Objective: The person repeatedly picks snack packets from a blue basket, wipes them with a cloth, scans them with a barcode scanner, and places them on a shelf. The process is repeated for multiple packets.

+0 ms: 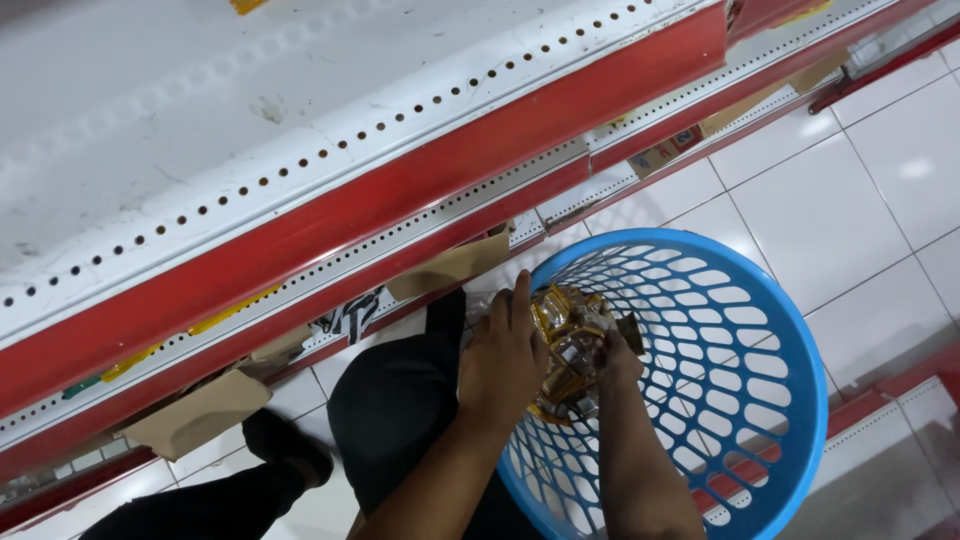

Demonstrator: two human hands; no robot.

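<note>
**Both hands on a bundle of shiny packets over the basket**

Both hands are closed around one bundle of small gold-and-clear foil packets (565, 345), held over the near rim of the round blue plastic lattice basket (760, 330). The left hand (503, 362) cups the bundle's left side; the right hand (615, 362) pinches it from the right. A firm two-sided squeeze likely keeps loose packets together. Beyond the hands stands a white-and-red perforated metal shelf (330, 180), with white floor tiles (830, 210) right of it.

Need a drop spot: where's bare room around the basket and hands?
Bare: the right half of the blue basket floor, and white floor tiles between it and the red shelf edge. Crowded: left hand and right hand bunch around the gold packets.
</note>
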